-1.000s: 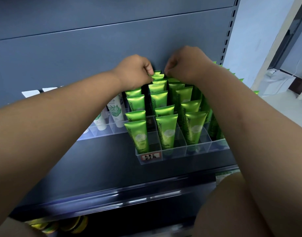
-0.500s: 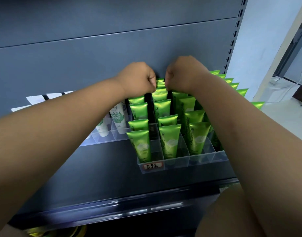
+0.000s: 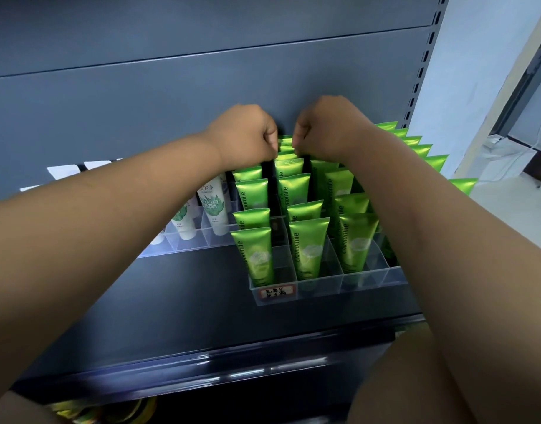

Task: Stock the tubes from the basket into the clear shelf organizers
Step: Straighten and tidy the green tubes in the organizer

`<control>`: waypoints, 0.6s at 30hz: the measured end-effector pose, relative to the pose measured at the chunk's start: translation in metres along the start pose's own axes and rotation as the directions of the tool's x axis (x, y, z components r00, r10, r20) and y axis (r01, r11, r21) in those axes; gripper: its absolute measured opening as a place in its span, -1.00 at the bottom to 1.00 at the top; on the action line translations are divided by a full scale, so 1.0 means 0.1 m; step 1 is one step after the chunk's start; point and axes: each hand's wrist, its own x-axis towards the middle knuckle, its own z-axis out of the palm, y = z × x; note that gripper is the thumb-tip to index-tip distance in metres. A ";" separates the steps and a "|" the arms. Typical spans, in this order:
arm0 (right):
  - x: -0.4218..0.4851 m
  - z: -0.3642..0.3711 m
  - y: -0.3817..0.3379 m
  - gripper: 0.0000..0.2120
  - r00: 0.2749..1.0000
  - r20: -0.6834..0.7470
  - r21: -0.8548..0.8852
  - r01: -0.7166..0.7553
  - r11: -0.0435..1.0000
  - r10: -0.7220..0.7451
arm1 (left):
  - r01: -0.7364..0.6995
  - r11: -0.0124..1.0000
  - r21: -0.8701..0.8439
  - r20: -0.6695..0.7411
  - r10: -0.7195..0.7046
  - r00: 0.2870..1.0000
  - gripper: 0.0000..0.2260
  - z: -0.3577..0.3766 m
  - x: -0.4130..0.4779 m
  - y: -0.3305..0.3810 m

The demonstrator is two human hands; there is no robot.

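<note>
The dark shelf (image 3: 171, 301) carries two clear holders against its back panel (image 3: 140, 102). The green organizer (image 3: 370, 278) at 3 o'clock is packed with green tubes (image 3: 309, 249) standing crimp-up in divided lanes, so each stays upright and faces front. The white organizer (image 3: 189, 243) at 9 o'clock holds white tubes (image 3: 215, 206). Both hands reach to 12 o'clock of the green organizer. The left hand (image 3: 244, 136) and right hand (image 3: 327, 130) each have the grip clamped on a top corner of the rear tube (image 3: 286, 141), likely to seat it straight in the middle lane. Room is tight there, with the panel behind and tubes either side. Bare shelf lies toward 6 o'clock, below the front label (image 3: 276, 292).
</note>
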 end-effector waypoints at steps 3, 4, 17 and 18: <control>-0.02 -0.05 0.01 -0.90 1.000 0.010 0.069 -0.007 0.998 0.006 | 0.009 1.000 -0.028 0.008 -0.009 1.000 -0.94 -0.03 -0.01 -0.01; -0.04 -0.06 0.01 -0.90 1.000 0.009 0.073 -0.003 0.997 0.003 | 0.018 0.999 -0.035 0.010 -0.018 1.000 -0.94 -0.03 -0.01 -0.01; 0.27 -0.27 -0.05 -0.80 0.987 0.126 -0.086 0.112 0.990 -0.101 | 0.013 0.999 -0.049 -0.037 -0.015 0.999 -0.88 -0.09 0.21 -0.07; 0.28 -0.25 -0.06 -0.80 0.984 0.146 -0.104 0.115 0.988 -0.099 | 0.020 0.998 -0.054 -0.031 -0.022 0.999 -0.88 -0.08 0.23 -0.05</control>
